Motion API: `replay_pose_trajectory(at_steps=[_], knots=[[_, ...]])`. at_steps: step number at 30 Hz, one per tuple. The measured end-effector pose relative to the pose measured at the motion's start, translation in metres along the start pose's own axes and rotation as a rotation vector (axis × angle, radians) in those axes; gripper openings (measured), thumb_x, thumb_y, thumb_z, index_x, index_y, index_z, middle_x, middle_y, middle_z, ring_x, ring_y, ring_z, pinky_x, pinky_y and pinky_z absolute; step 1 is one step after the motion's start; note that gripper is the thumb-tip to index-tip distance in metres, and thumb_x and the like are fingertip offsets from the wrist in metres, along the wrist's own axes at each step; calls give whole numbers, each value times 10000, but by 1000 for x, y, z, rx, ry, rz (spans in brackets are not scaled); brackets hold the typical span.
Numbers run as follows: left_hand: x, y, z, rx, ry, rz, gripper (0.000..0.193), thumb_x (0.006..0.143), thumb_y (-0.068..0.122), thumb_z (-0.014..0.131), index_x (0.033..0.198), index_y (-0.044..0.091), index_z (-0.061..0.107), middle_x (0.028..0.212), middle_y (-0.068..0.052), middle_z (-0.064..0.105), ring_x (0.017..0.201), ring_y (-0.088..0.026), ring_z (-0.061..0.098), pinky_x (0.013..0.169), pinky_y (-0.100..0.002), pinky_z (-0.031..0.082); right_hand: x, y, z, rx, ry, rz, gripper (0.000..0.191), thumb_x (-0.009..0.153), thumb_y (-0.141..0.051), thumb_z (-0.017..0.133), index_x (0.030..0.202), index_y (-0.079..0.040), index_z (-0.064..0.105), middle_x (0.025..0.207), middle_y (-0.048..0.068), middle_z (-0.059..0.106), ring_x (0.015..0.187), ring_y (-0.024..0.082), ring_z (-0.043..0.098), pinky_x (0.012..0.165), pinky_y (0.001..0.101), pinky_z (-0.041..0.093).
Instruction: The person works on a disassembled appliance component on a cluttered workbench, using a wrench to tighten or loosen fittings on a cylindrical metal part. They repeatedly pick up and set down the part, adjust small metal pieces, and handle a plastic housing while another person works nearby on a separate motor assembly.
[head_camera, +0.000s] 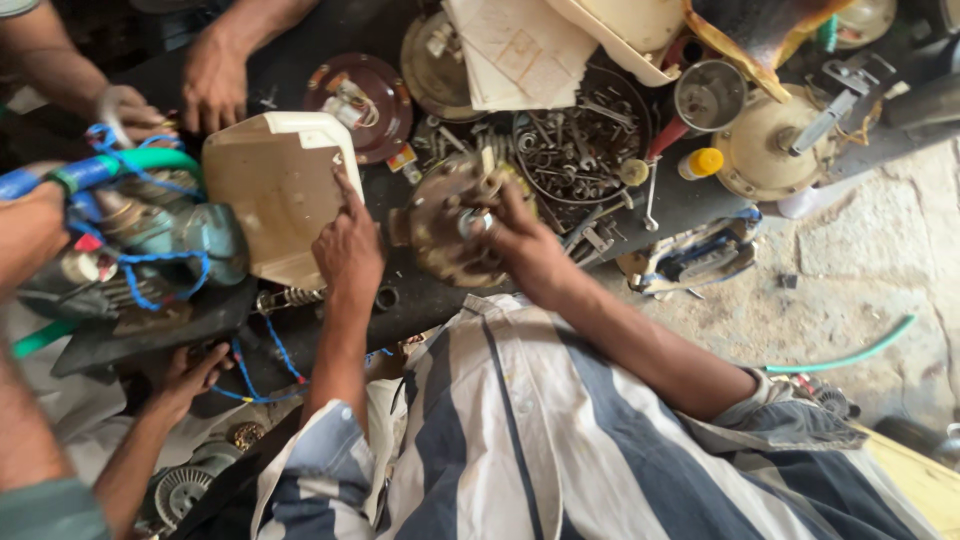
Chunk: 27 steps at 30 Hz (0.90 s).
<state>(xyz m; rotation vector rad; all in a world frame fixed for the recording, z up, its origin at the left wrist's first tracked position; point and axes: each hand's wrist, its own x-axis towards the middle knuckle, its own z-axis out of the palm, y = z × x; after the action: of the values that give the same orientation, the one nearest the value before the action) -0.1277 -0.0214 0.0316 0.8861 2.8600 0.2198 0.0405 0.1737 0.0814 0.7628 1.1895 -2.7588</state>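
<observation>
Cluttered dark bench (690, 195), loose parts everywhere. My left hand (347, 250) rests open-fingered on a cream plastic cover (275, 195); my right hand (520, 240) grips a rusty motor housing (445, 225). Risk: housing may roll off the near edge.

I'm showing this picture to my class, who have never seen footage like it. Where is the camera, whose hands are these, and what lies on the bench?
This is a single picture from a camera worn on a person's head, looking down at a dark workbench. There is no machine here, only bare hands. The left hand presses one finger on a cream plastic cover and holds nothing. The right hand grips the middle of a round rusty motor part. Beyond them lie a tray of loose metal bits and a yellow-capped bottle. At the left, another person's hand rests near a blue-wired motor.
</observation>
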Motion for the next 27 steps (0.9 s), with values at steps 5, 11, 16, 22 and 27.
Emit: replay_pose_trajectory(at_steps=[5, 11, 16, 22, 27], knots=[[-17, -2, -3, -52, 228, 96, 672, 890, 47, 686, 1532, 20, 489, 1164, -202, 681, 1004, -396, 684, 878, -508, 543, -25, 16, 17, -372, -194, -162, 780, 1054, -111, 610, 1657, -153, 118, 1674, 130, 315, 1459, 225, 436, 1114, 410, 517], [-69, 1, -10, -730, 290, 0, 377, 1066, 63, 591, 1440, 33, 628, 1290, -166, 705, 1155, -300, 706, 1010, -414, 545, -28, 11, 22, -238, -198, -64, 828, 1014, -139, 616, 1645, -174, 80, 1658, 94, 287, 1349, 223, 515, 1001, 364, 528], [-81, 28, 3, -1137, 243, -65, 467, 1082, 173, 557, 1511, 4, 487, 1430, -202, 619, 1189, -202, 633, 990, -324, 516, -21, 3, 26, -126, -113, 30, 813, 995, -79, 570, 1643, -172, 88, 1665, 81, 291, 1311, 262, 555, 969, 420, 573], [-64, 41, 6, -1038, 267, -230, 546, 1080, 221, 587, 1585, 71, 442, 1206, -210, 676, 1054, -207, 616, 954, -326, 506, -4, -28, 3, -21, -264, 125, 782, 1002, -15, 454, 1669, -161, 72, 1695, 85, 301, 1287, 324, 626, 934, 408, 607], [-46, 40, 5, -1142, 348, -100, 591, 1083, 190, 577, 1607, 88, 323, 1396, -177, 648, 1253, -194, 639, 1057, -311, 487, 14, -48, -7, -663, -256, -47, 697, 993, 24, 461, 1617, -182, 230, 1538, 51, 524, 1172, 238, 700, 931, 345, 627]])
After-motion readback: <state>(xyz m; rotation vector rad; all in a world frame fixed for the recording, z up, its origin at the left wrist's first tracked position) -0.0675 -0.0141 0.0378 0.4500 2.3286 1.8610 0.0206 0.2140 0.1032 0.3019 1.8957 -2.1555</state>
